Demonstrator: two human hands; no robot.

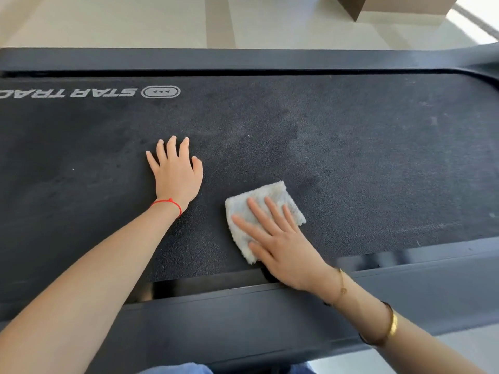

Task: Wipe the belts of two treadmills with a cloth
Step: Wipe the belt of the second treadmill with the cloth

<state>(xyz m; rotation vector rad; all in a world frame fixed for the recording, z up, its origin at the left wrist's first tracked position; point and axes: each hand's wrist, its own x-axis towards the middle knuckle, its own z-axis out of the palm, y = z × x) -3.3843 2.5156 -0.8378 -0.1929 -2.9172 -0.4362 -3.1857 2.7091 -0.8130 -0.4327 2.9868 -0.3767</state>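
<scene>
Where the right hand lies flat with straight, spread fingers, a white fluffy cloth is pressed against the treadmill belt. The cloth is folded into a rough square, shaggy at its edges, and sits on the near half of the belt, just short of the near side rail; its near part is covered by the fingers. Nothing is gripped by that hand: the cloth is only pressed down.

The left hand is laid palm-down on bare belt, apart from the cloth and to its left, fingers straight and slightly fanned, holding nothing. A red string bracelet is seen on the left wrist; a thin gold chain and a gold bangle on the right forearm.

The belt is dark grey to black, finely pebbled, with paler dusty blotches and faint streaks, mostly toward the right and centre. A white logo reading "STAR TRAC" is printed upside down near the far left edge, cut off by the frame. The belt is bordered by a far side rail, also dark grey and smooth.

Beyond the treadmill, a pale cream tiled floor is noted, with bright daylight at the upper right. A brown cardboard box stands on it at the top edge; its contents cannot be seen. Blue fabric shows at the bottom edge.
</scene>
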